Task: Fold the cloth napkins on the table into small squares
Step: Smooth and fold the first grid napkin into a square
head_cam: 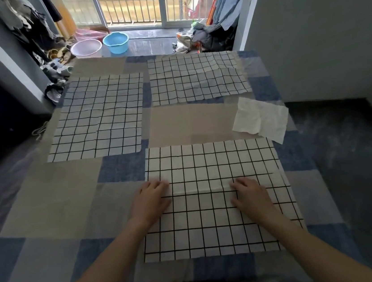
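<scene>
Three white napkins with a black grid lie flat on the table. The nearest napkin (208, 161) is spread in front of me with a slight crease across its middle. My left hand (151, 199) rests palm down on its left edge, fingers pointing away from me. My right hand (250, 194) lies palm down on the napkin's right half, fingers bent at the crease. A second napkin (97, 116) lies at the far left and a third napkin (196, 78) at the far right, a little wrinkled. A small plain white cloth (261, 117) sits at the right edge.
The table wears a blue, grey and beige patchwork cover (47, 200). Beyond its far edge stand a blue basin (116, 42) and a pink basin (86, 48) on the floor. Clothes hang at both sides. A grey wall rises at the right.
</scene>
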{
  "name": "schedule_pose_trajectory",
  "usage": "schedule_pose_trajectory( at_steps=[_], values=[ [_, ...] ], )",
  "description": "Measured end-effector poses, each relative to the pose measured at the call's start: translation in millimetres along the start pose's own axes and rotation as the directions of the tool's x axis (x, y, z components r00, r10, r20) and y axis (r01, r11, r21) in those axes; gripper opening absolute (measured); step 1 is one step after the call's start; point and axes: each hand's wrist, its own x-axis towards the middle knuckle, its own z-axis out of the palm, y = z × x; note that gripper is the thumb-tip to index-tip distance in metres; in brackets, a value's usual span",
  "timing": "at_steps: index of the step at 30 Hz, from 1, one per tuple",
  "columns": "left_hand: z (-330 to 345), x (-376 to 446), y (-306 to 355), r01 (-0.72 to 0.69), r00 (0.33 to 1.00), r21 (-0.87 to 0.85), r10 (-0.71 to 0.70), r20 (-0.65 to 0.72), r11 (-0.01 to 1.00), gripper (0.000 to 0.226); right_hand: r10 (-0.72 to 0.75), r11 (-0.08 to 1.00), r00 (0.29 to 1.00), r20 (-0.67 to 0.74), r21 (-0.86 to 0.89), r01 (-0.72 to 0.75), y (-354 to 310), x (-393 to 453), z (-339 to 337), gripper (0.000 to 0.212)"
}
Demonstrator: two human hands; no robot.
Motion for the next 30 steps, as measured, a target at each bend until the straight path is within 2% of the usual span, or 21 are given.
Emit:
schedule_pose_trajectory(
  at_steps=[5, 9, 12, 14, 17, 20, 22, 24, 27, 30],
  values=[
    [-10, 4, 3, -0.003, 1.000, 0.019, 0.003, -0.027, 1.000, 0.008, 0.052, 0.993, 0.999, 0.013, 0.109, -0.053, -3, 11, -5, 0.034],
    [-15, 0, 4, -0.062, 0.998, 0.032, 0.063, -0.026, 0.998, 0.001, 0.029, 0.996, 0.999, 0.032, 0.080, -0.032, -5, 14, -10, 0.042],
    [-27, 1, 10, -0.205, 0.976, 0.001, 0.205, -0.080, 0.979, 0.003, -0.094, 0.995, 0.995, -0.021, 0.045, 0.094, -22, 16, -19, 0.060],
    [-40, 6, 20, -0.309, 0.948, -0.033, 0.306, -0.084, 0.950, 0.003, -0.200, 0.979, 0.980, -0.026, 0.039, 0.201, -44, 20, -25, 0.064],
    [-63, 12, 38, -0.432, 0.899, -0.029, 0.428, -0.097, 0.901, 0.002, -0.325, 0.944, 0.945, -0.036, 0.053, 0.327, -77, 28, -30, 0.057],
    [-81, 16, 45, -0.466, 0.878, 0.001, 0.462, -0.126, 0.885, 0.003, -0.440, 0.895, 0.896, -0.059, 0.057, 0.443, -98, 33, -31, 0.048],
    [-92, 18, 44, -0.475, 0.871, 0.032, 0.475, -0.128, 0.880, 0.003, -0.467, 0.876, 0.873, -0.143, 0.064, 0.479, -103, 37, -32, 0.032],
    [-105, 20, 41, -0.492, 0.858, 0.063, 0.496, -0.131, 0.868, 0.011, -0.446, 0.879, 0.876, -0.182, 0.096, 0.467, -102, 42, -38, 0.021],
    [-122, 20, 36, -0.511, 0.847, 0.069, 0.515, -0.129, 0.857, 0.011, -0.420, 0.873, 0.887, -0.192, 0.182, 0.453, -96, 46, -55, 0.021],
    [-137, 18, 40, -0.496, 0.861, 0.028, 0.496, -0.114, 0.868, 0.024, -0.457, 0.826, 0.872, -0.177, 0.279, 0.490, -101, 44, -78, 0.017]
  ],
)
